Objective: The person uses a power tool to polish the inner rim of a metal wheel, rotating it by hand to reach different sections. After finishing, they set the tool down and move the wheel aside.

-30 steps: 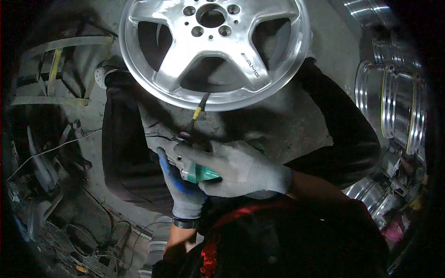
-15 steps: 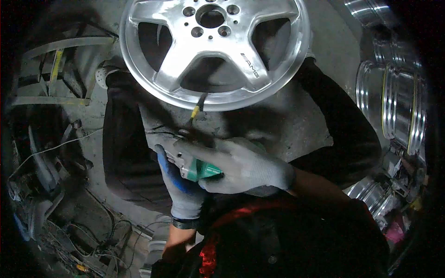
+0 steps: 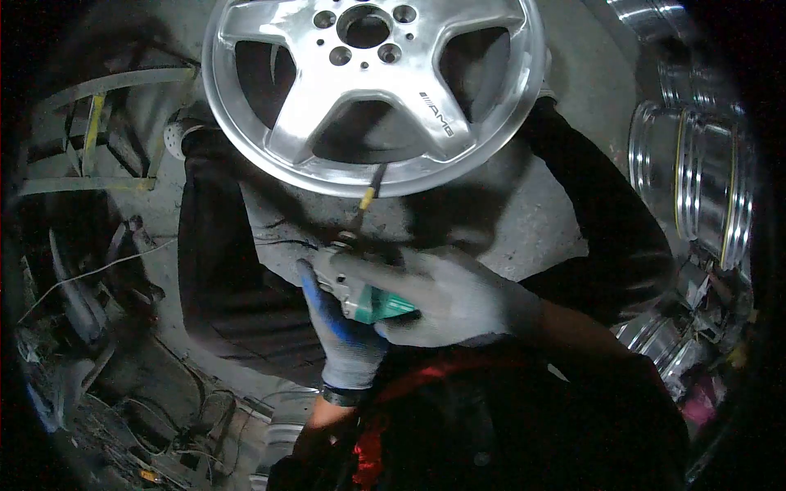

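Note:
A silver alloy wheel (image 3: pixel 327 106) with AMG lettering on one spoke lies face up in front of me. Both hands wear grey gloves, the left one blue on the palm side. My left hand (image 3: pixel 342 331) supports the metal head of a green power grinder (image 3: pixel 386 306) from the left. Over its top and side wraps my right hand (image 3: pixel 458 299), fingers closed around the body. A thin spindle with a yellow band (image 3: pixel 368 198) sticks out from the grinder's head, and its dark tip overlaps the wheel's near rim.
Several shiny wheels (image 3: pixel 688 180) stand along the right side. At left are a metal frame (image 3: pixel 106 184) and a heap of dark parts and cables (image 3: pixel 164 409). A thin cord (image 3: pixel 106 263) crosses the floor. My bent legs flank the wheel.
Both hands and the grinder have shifted a little to the right, and the tip has moved right along the near rim. The wheel sits slightly farther left in view.

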Tool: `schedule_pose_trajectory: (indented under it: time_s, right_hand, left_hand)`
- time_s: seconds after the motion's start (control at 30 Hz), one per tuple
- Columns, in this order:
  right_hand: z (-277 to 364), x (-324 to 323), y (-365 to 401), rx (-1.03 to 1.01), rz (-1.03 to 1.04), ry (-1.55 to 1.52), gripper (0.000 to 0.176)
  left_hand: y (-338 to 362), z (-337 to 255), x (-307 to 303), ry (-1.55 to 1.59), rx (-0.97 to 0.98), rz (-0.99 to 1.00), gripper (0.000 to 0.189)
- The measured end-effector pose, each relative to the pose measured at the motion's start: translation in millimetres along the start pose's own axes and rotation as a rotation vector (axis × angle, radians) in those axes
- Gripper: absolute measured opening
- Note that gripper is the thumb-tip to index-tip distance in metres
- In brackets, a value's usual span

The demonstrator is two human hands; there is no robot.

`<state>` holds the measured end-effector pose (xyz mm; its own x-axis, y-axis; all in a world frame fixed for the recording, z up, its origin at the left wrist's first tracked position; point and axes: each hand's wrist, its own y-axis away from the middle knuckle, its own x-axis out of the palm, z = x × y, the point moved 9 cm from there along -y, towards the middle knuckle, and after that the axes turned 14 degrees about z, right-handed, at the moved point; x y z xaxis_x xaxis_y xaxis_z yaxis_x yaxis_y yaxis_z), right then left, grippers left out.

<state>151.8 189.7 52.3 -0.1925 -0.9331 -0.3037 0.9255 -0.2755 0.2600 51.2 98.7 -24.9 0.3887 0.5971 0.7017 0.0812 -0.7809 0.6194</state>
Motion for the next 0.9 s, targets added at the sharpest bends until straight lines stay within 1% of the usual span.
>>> schedule_pose_trajectory:
  time_s: [0.03,0.07,0.13,0.17,0.23,0.27,0.33,0.37,0.4,0.47,0.5,0.53,0.57,0.6,0.63,0.67,0.73,0.77,0.8,0.87,0.9]
  right_hand:
    - [5,-6,6,-0.03,-0.101,0.014,0.08]
    - [6,-7,7,-0.03,-0.097,0.015,0.08]
    - [2,0,2,0.115,0.08,0.038,0.08]
    - [3,1,-4,0.109,0.079,0.04,0.08]
    - [11,10,-24,0.047,0.08,0.101,0.084]
    - [8,17,-33,0.045,0.076,0.095,0.084]
    - [21,19,-47,-0.157,-0.101,0.107,0.084]
    - [20,23,-58,-0.12,-0.043,0.07,0.083]
    - [20,25,-62,-0.12,-0.046,0.071,0.083]
    - [24,20,-64,-0.18,-0.144,0.07,0.084]
    - [25,17,-59,-0.177,-0.145,0.075,0.084]
    - [20,20,-53,-0.096,-0.057,0.07,0.084]
    - [15,24,-47,-0.016,0.032,0.066,0.084]
    - [17,23,-39,-0.013,0.037,0.068,0.084]
    - [16,22,-31,0.022,0.042,0.095,0.084]
    - [14,22,-27,0.056,0.047,0.122,0.085]
    - [13,22,-28,0.054,0.046,0.146,0.084]
    - [15,21,-31,0.001,0.01,0.11,0.084]
    - [19,20,-37,-0.057,-0.027,0.071,0.084]
    - [21,23,-54,-0.067,-0.003,0.049,0.084]
    - [21,27,-62,-0.065,0.025,0.031,0.083]
  left_hand:
    - [8,-7,10,-0.46,0.136,0.061,0.056]
    - [6,-8,7,-0.457,0.137,0.059,0.056]
    - [-1,8,-4,0.083,-0.029,0.027,0.057]
    - [-2,3,-5,0.08,-0.023,0.029,0.057]
    - [-1,-20,-12,0.031,0.075,-0.012,0.053]
    - [0,-28,-19,0.024,0.074,-0.015,0.053]
    - [0,-53,-33,-0.05,0.129,0.042,0.051]
    - [1,-62,-41,-0.069,0.127,0.015,0.056]
    - [1,-65,-43,-0.07,0.126,0.017,0.056]
    - [0,-71,-39,-0.137,0.134,0.043,0.055]
    - [2,-69,-38,-0.186,0.143,0.014,0.055]
    - [2,-60,-29,-0.181,0.143,0.015,0.055]
    - [6,-52,-26,-0.218,0.174,-0.101,0.054]
    - [11,-50,-30,-0.254,0.202,-0.218,0.052]
    - [4,-37,-18,-0.088,0.115,0.05,0.054]
    - [5,-33,-24,-0.08,0.114,0.048,0.054]
    - [2,-25,-21,0.064,0.085,0.088,0.053]
    - [0,-30,-24,0.053,0.094,0.022,0.052]
    - [0,-36,-27,0.047,0.102,0.023,0.052]
    - [2,-55,-44,-0.038,0.131,-0.044,0.051]
    - [-1,-65,-38,-0.051,0.141,0.097,0.05]
